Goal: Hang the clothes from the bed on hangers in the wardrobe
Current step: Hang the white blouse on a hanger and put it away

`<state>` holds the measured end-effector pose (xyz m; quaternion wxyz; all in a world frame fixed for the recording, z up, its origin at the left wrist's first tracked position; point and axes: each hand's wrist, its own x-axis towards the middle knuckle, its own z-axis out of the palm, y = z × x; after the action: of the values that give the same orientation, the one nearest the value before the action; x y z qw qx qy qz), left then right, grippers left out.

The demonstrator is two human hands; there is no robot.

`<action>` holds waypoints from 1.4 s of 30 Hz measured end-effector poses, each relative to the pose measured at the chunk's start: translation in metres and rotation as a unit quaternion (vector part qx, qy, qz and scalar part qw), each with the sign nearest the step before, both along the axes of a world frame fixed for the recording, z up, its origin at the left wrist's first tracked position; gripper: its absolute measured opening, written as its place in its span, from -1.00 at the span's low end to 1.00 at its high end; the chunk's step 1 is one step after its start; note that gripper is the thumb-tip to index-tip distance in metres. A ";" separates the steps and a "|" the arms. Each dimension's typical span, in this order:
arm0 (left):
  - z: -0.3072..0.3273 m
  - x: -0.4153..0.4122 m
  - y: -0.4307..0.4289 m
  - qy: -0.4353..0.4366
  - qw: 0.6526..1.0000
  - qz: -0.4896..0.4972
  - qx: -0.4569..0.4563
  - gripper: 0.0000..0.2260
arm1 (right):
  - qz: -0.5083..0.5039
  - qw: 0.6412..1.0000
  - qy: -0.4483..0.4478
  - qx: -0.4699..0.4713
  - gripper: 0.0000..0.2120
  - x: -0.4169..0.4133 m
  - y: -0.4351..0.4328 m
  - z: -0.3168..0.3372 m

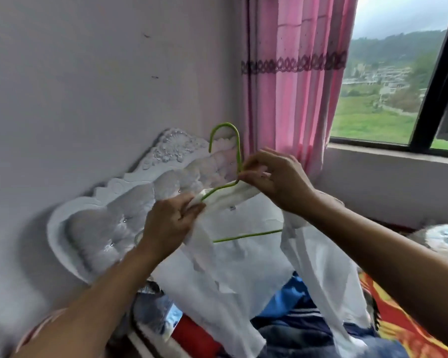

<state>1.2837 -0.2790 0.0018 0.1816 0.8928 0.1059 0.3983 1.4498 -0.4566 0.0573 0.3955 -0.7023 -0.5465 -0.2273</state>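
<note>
A white shirt (pixel 243 254) hangs in the air over the bed, partly threaded on a green wire hanger (pixel 239 151) whose hook points up. My left hand (pixel 171 220) pinches the shirt's collar and shoulder at the hanger's left arm. My right hand (pixel 274 177) grips the collar and the hanger's neck just under the hook. The hanger's bottom bar (pixel 246 236) shows through the shirt's open front. Below, several more clothes lie piled on the bed, among them a blue garment (pixel 292 301) and a red one (pixel 197 337).
A white tufted headboard (pixel 109 223) leans on the pale wall at left. A pink curtain (pixel 295 73) hangs beside a dark-framed window (pixel 435 86) at right. A red-orange patterned bedcover (pixel 398 326) lies at lower right. No wardrobe is in view.
</note>
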 end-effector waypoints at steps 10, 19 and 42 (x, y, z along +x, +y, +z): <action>0.023 -0.192 0.021 0.039 0.957 0.288 -0.010 -0.68 | -0.024 0.988 -0.151 0.010 -0.78 -0.106 0.063 -0.027; 0.020 -0.327 0.015 0.044 0.922 0.385 0.008 -0.62 | 0.231 0.971 -0.067 0.014 -0.65 -0.219 0.132 -0.019; 0.015 -0.668 -0.030 0.015 0.875 0.475 -0.099 -0.89 | 0.614 0.747 -0.028 -0.253 -0.91 -0.580 0.211 -0.007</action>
<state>0.6158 -0.3090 0.0173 0.0562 0.7187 0.5584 0.4104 0.8703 -0.2455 0.0500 0.2424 -0.2831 -0.9080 0.1915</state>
